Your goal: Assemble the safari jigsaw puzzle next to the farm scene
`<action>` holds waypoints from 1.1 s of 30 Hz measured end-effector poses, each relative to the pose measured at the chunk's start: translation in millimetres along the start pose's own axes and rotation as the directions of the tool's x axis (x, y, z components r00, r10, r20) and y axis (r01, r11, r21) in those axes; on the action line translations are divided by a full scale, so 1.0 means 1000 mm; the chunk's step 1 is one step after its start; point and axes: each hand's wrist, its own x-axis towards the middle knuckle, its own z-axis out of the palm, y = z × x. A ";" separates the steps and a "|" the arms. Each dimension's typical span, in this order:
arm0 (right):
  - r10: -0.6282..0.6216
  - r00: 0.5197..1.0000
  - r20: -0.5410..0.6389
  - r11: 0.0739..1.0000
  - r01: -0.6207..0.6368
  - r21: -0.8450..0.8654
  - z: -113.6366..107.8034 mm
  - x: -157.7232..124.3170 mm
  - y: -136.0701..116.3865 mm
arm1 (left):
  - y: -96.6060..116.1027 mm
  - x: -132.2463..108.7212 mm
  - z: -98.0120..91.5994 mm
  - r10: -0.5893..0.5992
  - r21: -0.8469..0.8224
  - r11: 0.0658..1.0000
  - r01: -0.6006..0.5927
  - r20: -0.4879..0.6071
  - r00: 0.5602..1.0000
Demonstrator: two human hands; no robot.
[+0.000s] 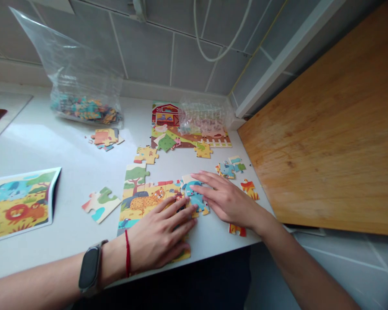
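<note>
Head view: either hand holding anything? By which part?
No clear grip: right hand has fingers over the upper right of the elephant puzzle section; left hand lies across the partly assembled puzzle.

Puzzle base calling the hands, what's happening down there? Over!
Left hand resting on joined puzzle. Right hand fingering blue elephant section at its right side. Loose pieces near right hand, not between hands and puzzle. Over.

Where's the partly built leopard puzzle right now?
In the head view, the leopard puzzle lies below and left of centre on the white counter, partly under the left hand, with the right hand at its right edge.
</note>
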 end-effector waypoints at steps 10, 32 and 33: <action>0.076 0.995 -0.065 0.997 -0.077 -0.021 0.032 0.003 0.013 | -0.002 -0.001 0.002 -0.020 -0.042 0.999 0.020 0.004 1.000; 0.202 0.969 -0.144 0.971 -0.218 -0.100 0.044 -0.010 -0.013 | -0.001 -0.002 -0.002 -0.016 -0.020 1.000 0.018 0.122 0.992; 0.208 0.969 -0.133 0.968 -0.224 -0.117 0.045 -0.012 -0.015 | -0.001 -0.002 -0.002 -0.018 -0.026 0.999 0.022 0.128 0.992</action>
